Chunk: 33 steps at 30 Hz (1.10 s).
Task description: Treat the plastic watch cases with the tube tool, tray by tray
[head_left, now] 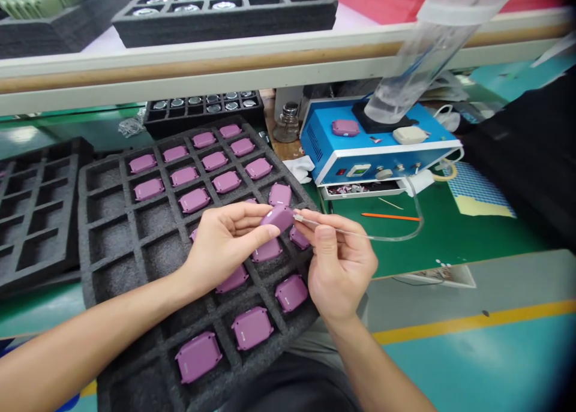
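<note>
Between the thumb and fingers of my left hand point(225, 238) is a purple watch case point(278, 218), tilted above the tray. My right hand point(339, 262) pinches a thin clear tube point(382, 238) close to its metal tip. That tip meets the right edge of the held case; whether it touches is too small to tell. Beneath both hands lies a black foam tray point(105, 256), with purple watch cases like this one point(252, 328) in many of its compartments. Several compartments on its left side hold nothing. My hands hide part of the tray's middle.
A blue machine point(382, 151) stands at the right, carrying a clear cylinder point(405, 70), a purple case point(345, 128) and a beige piece point(409, 135). An orange stick point(390, 216) lies on the green bench. The shelf edge point(216, 58) crosses above; another foam tray point(40, 208) is at left.
</note>
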{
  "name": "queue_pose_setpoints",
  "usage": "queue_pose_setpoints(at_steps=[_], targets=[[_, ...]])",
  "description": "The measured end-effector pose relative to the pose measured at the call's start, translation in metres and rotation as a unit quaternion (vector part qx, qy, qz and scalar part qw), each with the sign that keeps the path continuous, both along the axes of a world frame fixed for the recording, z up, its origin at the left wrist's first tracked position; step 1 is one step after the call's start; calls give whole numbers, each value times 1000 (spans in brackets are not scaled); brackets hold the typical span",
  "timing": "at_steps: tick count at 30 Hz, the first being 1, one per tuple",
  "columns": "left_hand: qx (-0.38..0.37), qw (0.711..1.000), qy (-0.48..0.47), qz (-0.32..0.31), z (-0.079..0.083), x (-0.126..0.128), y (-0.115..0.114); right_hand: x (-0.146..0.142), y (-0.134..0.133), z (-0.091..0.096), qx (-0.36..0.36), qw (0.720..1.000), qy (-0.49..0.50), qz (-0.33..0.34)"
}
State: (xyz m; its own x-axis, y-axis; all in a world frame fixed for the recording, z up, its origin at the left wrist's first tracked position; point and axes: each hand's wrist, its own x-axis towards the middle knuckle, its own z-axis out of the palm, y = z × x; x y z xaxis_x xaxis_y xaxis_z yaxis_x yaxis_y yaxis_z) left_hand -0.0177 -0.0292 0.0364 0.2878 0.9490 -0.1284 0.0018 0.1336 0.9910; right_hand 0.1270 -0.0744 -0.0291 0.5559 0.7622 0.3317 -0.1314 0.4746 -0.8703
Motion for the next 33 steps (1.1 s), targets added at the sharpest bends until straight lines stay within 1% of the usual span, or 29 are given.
queue_pose_setpoints(at_steps=[7, 24, 33], targets=[[11, 1000, 5, -5, -1, -1, 0, 0, -2, 1, -25, 1000, -18, -2], [14, 1000, 13, -10, -2, 0, -1, 1, -1, 0, -26, 1000, -14, 1], [10, 1000, -8, -15, -2, 0, -2, 0, 0, 0, -4, 1000, 12, 17]])
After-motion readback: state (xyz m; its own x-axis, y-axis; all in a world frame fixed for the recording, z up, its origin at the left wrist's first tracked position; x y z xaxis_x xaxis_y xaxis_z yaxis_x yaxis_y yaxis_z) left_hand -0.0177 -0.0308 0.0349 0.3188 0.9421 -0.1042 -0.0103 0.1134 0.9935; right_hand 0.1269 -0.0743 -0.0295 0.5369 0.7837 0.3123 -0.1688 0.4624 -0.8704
